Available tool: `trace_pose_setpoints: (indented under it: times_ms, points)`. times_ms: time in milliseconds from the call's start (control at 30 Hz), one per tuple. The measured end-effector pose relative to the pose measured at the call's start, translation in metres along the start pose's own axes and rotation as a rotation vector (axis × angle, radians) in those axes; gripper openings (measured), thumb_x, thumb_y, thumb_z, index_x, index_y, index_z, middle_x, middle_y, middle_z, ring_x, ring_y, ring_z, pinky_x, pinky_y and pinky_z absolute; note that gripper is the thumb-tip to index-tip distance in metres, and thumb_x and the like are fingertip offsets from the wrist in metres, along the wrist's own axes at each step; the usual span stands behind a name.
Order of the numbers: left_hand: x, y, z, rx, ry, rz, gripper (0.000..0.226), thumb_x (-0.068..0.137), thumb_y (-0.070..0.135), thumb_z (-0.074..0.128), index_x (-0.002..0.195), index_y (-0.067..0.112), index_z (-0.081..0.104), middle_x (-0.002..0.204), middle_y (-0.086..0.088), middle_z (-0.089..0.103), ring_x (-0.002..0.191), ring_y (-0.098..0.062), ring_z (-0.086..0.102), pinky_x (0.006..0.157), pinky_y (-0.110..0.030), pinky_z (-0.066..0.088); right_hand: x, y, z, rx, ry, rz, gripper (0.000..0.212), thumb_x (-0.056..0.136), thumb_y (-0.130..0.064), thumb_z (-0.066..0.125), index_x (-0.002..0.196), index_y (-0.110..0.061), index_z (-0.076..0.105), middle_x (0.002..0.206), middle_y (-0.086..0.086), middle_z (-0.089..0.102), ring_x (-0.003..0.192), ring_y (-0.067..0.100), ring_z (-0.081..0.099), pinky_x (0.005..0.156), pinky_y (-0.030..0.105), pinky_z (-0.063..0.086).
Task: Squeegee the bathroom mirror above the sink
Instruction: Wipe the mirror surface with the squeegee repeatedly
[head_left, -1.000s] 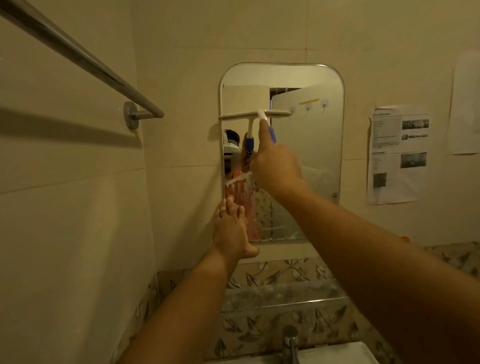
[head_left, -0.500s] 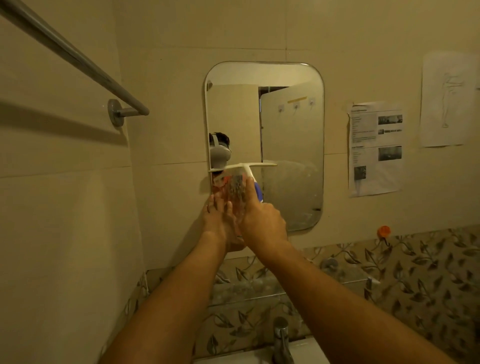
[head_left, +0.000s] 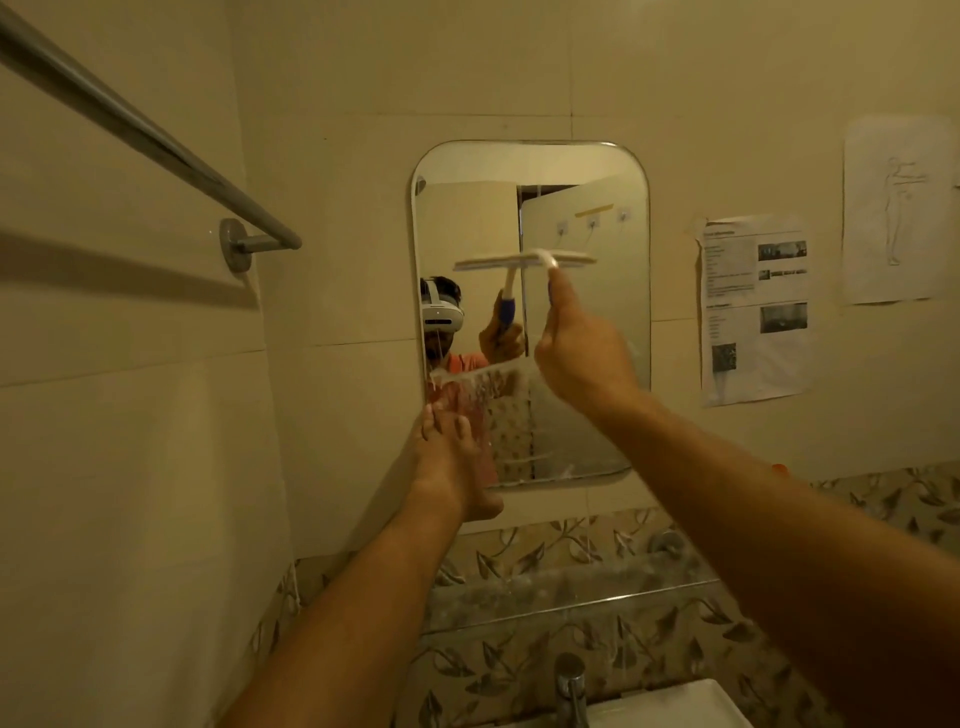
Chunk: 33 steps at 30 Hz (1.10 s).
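Note:
A rounded rectangular mirror hangs on the tiled wall. My right hand grips the handle of a white squeegee, index finger stretched along its neck. The blade lies level across the middle of the glass, a little above half height. A band of foamy water streaks the lower left of the mirror. My left hand presses flat, fingers straight, against the mirror's lower left corner. The squeegee's blue handle shows only in the reflection.
A metal towel bar runs along the left wall. Printed sheets and a drawing are stuck to the wall at right. Below the mirror sit a glass shelf, a tap and the white sink.
The squeegee went from low on the mirror's left side back up to mid height and further right. My left hand stays on the lower left corner.

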<state>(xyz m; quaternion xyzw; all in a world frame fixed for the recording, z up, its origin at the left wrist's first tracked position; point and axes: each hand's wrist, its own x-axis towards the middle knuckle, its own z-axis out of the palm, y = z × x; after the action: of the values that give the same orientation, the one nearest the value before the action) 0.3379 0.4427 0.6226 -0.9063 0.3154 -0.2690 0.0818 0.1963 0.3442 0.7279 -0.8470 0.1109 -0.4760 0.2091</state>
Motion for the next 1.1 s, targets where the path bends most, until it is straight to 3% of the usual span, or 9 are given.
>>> trace_pose_setpoints:
  times_ms: [133,267,567,667,900,1100]
  points:
    - [0.01,-0.003,0.013,-0.053,0.014,-0.053,0.133,0.062,0.079,0.049,0.157,0.003,-0.006,0.16,-0.033,-0.006,0.148,-0.05,0.0,0.122,-0.053,0.012,0.04,-0.007,-0.024,-0.091,0.034,0.013,0.065,0.108,-0.02,0.036,0.162,-0.035,0.002,0.073,0.004,0.049,0.057,0.012,0.046,0.048,0.024,0.036]
    - [0.014,-0.002,0.017,-0.006,-0.024,-0.026,0.126,0.07,0.077,0.053,0.156,0.024,-0.022,0.158,-0.035,-0.017,0.147,-0.054,-0.011,0.122,-0.057,0.005,0.063,-0.005,-0.029,-0.134,0.024,0.047,0.066,0.108,-0.018,0.036,0.162,-0.035,0.002,0.078,0.006,0.049,0.061,0.014,0.048,0.047,0.022,0.032]
    - [0.016,0.014,0.014,-0.035,-0.071,-0.107,0.118,0.073,0.082,0.056,0.158,0.036,-0.011,0.158,-0.034,-0.012,0.144,-0.057,-0.014,0.119,-0.059,0.009,0.029,0.023,-0.005,-0.139,-0.035,0.097,0.079,0.104,-0.016,0.044,0.161,-0.035,-0.008,0.083,0.01,0.055,0.061,0.016,0.052,0.049,0.028,0.04]
    - [0.019,0.016,0.012,-0.022,-0.078,-0.122,0.12,0.071,0.084,0.057,0.158,0.037,-0.012,0.158,-0.034,-0.011,0.145,-0.056,-0.011,0.121,-0.059,0.011,0.003,0.04,0.009,-0.148,-0.017,0.105,0.076,0.104,-0.018,0.042,0.161,-0.033,-0.006,0.08,0.005,0.051,0.06,0.014,0.05,0.048,0.025,0.036]
    - [0.019,0.018,0.01,-0.048,-0.106,-0.146,0.119,0.072,0.081,0.06,0.158,0.039,-0.012,0.16,-0.031,-0.014,0.145,-0.055,-0.015,0.119,-0.058,0.01,-0.041,0.066,0.037,-0.143,-0.081,0.136,0.082,0.104,-0.022,0.043,0.157,-0.038,-0.017,0.086,0.008,0.057,0.06,0.014,0.052,0.049,0.028,0.042]
    - [0.016,0.019,0.01,-0.023,-0.078,-0.146,0.116,0.073,0.082,0.055,0.157,0.039,-0.012,0.158,-0.033,-0.013,0.145,-0.055,-0.013,0.12,-0.057,0.014,-0.072,0.078,0.045,-0.151,-0.125,0.126,0.091,0.103,-0.024,0.048,0.153,-0.042,-0.025,0.092,0.009,0.062,0.07,0.02,0.061,0.06,0.036,0.057]
